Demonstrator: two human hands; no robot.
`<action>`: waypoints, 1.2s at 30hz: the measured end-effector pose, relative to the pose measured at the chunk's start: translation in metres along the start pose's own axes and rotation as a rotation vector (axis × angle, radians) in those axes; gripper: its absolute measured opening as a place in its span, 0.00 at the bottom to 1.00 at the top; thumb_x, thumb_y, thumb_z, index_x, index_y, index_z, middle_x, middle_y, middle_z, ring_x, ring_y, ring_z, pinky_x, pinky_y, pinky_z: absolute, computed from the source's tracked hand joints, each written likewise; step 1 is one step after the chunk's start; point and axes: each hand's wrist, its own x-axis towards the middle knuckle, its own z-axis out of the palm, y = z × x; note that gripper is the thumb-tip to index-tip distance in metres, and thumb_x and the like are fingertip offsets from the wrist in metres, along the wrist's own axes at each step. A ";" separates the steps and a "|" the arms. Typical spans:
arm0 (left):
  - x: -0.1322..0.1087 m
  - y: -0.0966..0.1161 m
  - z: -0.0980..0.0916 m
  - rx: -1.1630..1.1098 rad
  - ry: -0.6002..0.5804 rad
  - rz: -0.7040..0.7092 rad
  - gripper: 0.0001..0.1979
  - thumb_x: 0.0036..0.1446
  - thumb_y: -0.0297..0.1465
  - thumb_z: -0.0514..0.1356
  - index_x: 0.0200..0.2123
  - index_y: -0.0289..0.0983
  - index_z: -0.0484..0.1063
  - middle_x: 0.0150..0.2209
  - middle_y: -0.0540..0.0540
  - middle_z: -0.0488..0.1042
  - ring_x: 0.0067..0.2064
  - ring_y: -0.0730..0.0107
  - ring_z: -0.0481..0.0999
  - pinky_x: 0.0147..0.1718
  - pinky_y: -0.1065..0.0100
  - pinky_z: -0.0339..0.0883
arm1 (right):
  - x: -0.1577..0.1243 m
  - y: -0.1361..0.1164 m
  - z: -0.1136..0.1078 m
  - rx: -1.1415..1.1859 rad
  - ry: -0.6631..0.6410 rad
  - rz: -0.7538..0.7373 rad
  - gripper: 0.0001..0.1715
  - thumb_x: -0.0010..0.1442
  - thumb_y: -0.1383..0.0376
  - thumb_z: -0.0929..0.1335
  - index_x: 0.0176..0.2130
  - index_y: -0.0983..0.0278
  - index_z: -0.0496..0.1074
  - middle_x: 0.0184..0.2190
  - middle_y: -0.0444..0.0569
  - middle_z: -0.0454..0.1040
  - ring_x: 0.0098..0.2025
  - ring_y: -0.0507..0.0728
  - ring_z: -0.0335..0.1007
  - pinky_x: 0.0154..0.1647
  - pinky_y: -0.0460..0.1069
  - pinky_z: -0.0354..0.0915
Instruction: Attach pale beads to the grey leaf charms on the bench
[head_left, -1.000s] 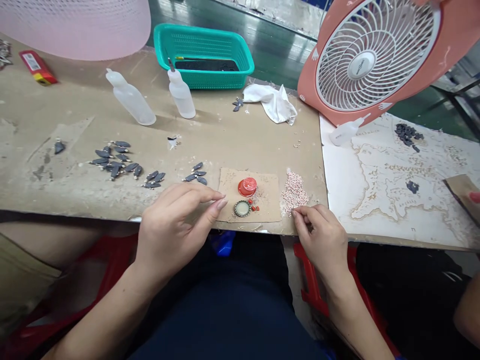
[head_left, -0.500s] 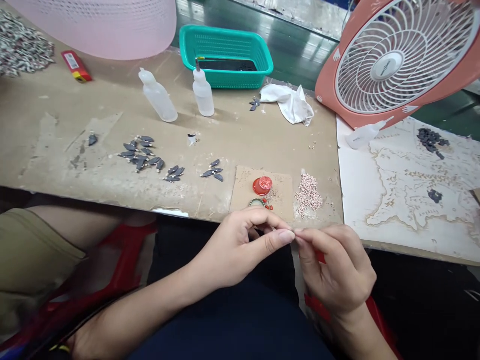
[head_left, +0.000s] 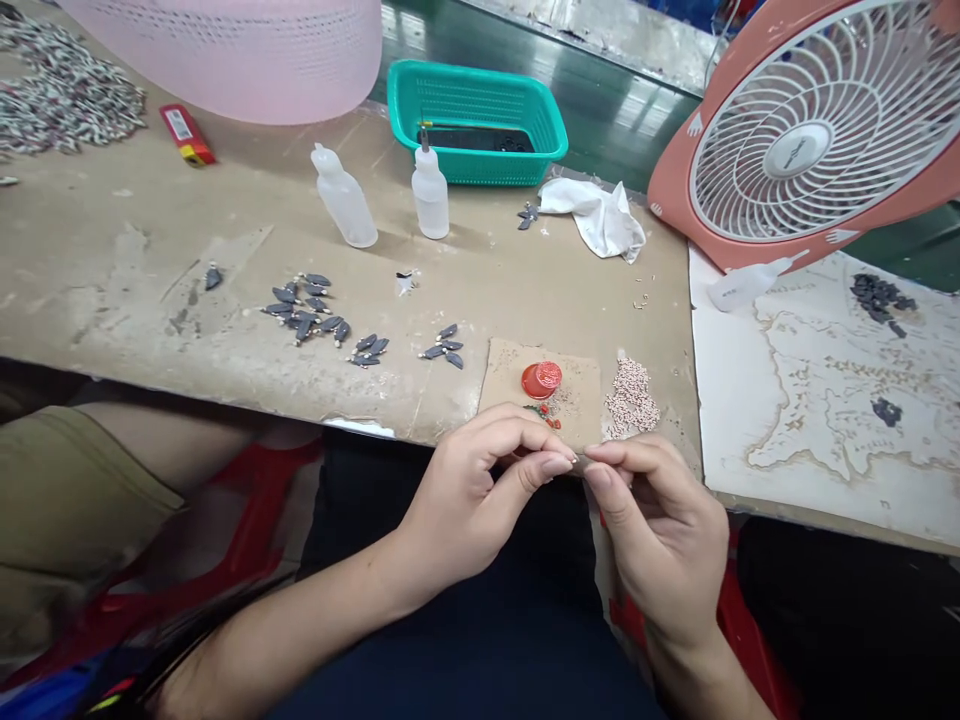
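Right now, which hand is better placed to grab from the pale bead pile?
Right, probably. The right hand sits just below the pale bead pile; the left hand, fingertip to fingertip with it, lies farther over, below the red cap.

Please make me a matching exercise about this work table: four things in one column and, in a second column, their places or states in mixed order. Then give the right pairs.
Things
1. teal basket
2. red cap
3. white cloth
4. left hand

Places or states
A. crumpled, between the basket and the fan
B. fingertips pinched, in front of the near edge of the table
C. at the far edge, behind the two bottles
D. on the small cardboard square

Pairs: 1-C, 2-D, 3-A, 4-B
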 end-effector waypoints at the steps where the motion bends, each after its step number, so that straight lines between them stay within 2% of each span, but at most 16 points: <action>1: 0.000 -0.001 -0.001 0.014 0.004 0.018 0.05 0.63 0.25 0.62 0.34 0.36 0.76 0.35 0.49 0.76 0.38 0.75 0.76 0.38 0.74 0.70 | 0.000 0.000 0.001 0.018 -0.002 0.011 0.10 0.61 0.71 0.71 0.42 0.58 0.76 0.34 0.43 0.74 0.35 0.51 0.71 0.33 0.48 0.68; 5: -0.001 -0.004 -0.002 -0.004 -0.001 -0.018 0.05 0.64 0.26 0.62 0.34 0.36 0.76 0.34 0.50 0.76 0.36 0.75 0.76 0.38 0.73 0.70 | 0.000 -0.001 0.007 -0.026 0.013 -0.110 0.14 0.59 0.74 0.71 0.44 0.59 0.76 0.34 0.42 0.75 0.33 0.50 0.71 0.33 0.47 0.69; 10: -0.003 -0.002 -0.002 -0.041 -0.028 -0.144 0.09 0.65 0.31 0.61 0.31 0.35 0.75 0.31 0.49 0.75 0.34 0.72 0.75 0.35 0.70 0.70 | 0.003 -0.002 0.011 -0.239 0.051 -0.345 0.14 0.58 0.76 0.72 0.43 0.61 0.75 0.33 0.43 0.76 0.32 0.50 0.72 0.33 0.47 0.70; 13: -0.003 -0.001 -0.007 -0.008 -0.068 -0.178 0.12 0.66 0.33 0.59 0.31 0.35 0.74 0.30 0.48 0.74 0.32 0.72 0.75 0.33 0.70 0.69 | 0.005 -0.003 0.011 -0.293 0.017 -0.367 0.12 0.59 0.74 0.71 0.42 0.61 0.73 0.32 0.43 0.75 0.31 0.51 0.71 0.31 0.47 0.69; 16: 0.002 -0.005 -0.024 0.247 -0.019 -0.066 0.08 0.66 0.32 0.59 0.34 0.37 0.75 0.34 0.47 0.77 0.37 0.68 0.76 0.38 0.67 0.69 | 0.012 -0.003 0.010 -0.235 -0.021 -0.294 0.08 0.62 0.73 0.69 0.40 0.60 0.72 0.30 0.43 0.73 0.29 0.51 0.69 0.29 0.48 0.68; 19: 0.011 -0.014 -0.053 0.737 0.142 0.053 0.05 0.65 0.32 0.60 0.41 0.38 0.75 0.41 0.44 0.78 0.47 0.59 0.74 0.49 0.59 0.66 | 0.025 -0.001 0.008 -0.238 -0.034 -0.197 0.05 0.63 0.70 0.68 0.38 0.60 0.73 0.30 0.43 0.72 0.31 0.52 0.69 0.31 0.48 0.67; 21: 0.017 -0.019 -0.072 0.984 0.184 0.030 0.08 0.65 0.34 0.60 0.45 0.39 0.76 0.44 0.42 0.77 0.49 0.53 0.72 0.51 0.55 0.64 | 0.036 0.002 0.007 -0.267 -0.047 -0.166 0.04 0.64 0.69 0.68 0.38 0.61 0.73 0.31 0.43 0.72 0.32 0.52 0.69 0.32 0.48 0.66; 24: 0.022 -0.024 -0.089 1.144 0.143 -0.047 0.09 0.64 0.36 0.60 0.45 0.41 0.77 0.44 0.43 0.78 0.47 0.50 0.73 0.48 0.54 0.64 | 0.050 0.007 0.007 -0.323 -0.099 -0.166 0.04 0.65 0.67 0.67 0.38 0.61 0.74 0.31 0.44 0.72 0.31 0.52 0.68 0.33 0.49 0.66; 28: 0.024 -0.027 -0.090 1.186 0.109 -0.061 0.09 0.65 0.34 0.58 0.41 0.39 0.78 0.41 0.44 0.78 0.44 0.52 0.74 0.44 0.56 0.65 | 0.064 0.009 0.010 -0.471 -0.168 -0.224 0.06 0.65 0.67 0.67 0.37 0.62 0.75 0.30 0.45 0.71 0.32 0.54 0.67 0.34 0.50 0.64; 32: 0.021 -0.029 -0.089 1.170 0.150 -0.030 0.10 0.67 0.33 0.56 0.41 0.38 0.77 0.39 0.42 0.77 0.43 0.53 0.73 0.44 0.56 0.66 | 0.070 0.009 0.013 -0.604 -0.211 -0.296 0.07 0.64 0.67 0.66 0.36 0.62 0.74 0.30 0.47 0.73 0.33 0.55 0.66 0.35 0.51 0.63; 36: 0.016 -0.026 -0.091 1.010 0.188 -0.013 0.11 0.68 0.33 0.53 0.40 0.38 0.75 0.40 0.43 0.76 0.43 0.56 0.73 0.46 0.58 0.66 | 0.072 0.009 0.015 -0.671 -0.230 -0.332 0.07 0.65 0.66 0.66 0.36 0.62 0.74 0.30 0.47 0.72 0.33 0.56 0.64 0.34 0.51 0.62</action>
